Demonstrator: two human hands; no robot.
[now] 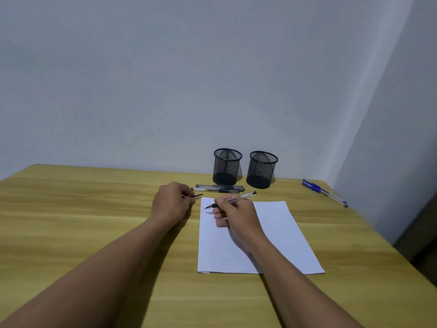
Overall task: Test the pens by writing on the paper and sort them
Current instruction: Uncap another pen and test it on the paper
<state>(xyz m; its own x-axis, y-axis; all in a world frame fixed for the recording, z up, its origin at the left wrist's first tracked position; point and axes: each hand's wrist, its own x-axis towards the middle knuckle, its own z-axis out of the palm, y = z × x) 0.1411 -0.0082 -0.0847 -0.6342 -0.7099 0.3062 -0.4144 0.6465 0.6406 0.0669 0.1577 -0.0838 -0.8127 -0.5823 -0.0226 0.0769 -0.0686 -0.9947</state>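
The clear gel pen (242, 196) is in the right hand (236, 215), whose fingers curl round it in a writing hold low on the dark grip section, the tip aimed at the top left corner of the white paper (279, 235); whether the tip touches the sheet is too fine to tell, and no ink mark shows there. The pen looks light, stiff and smooth-barrelled, so the ribbed grip near the tip is the sensible place to hold it, and only light pressure should be needed; the thin sheet lies loose on the wood and could slide or wrinkle under a hard stroke, since nothing pins it down. The left hand (171, 204) rests on the table just left of the paper, its fingers curled and pinching a small dark cap (197, 195), probably this pen's. Just beyond the paper, several more gel pens (218, 188) lie side by side in front of the left mesh pen cup (227, 166), with the right mesh pen cup (262, 170) standing close beside it against the wall; both cups look empty, so sorting seems hardly begun. Well apart, near the far right edge of the wooden table (94, 209), lie a few blue-capped pens (324, 191)
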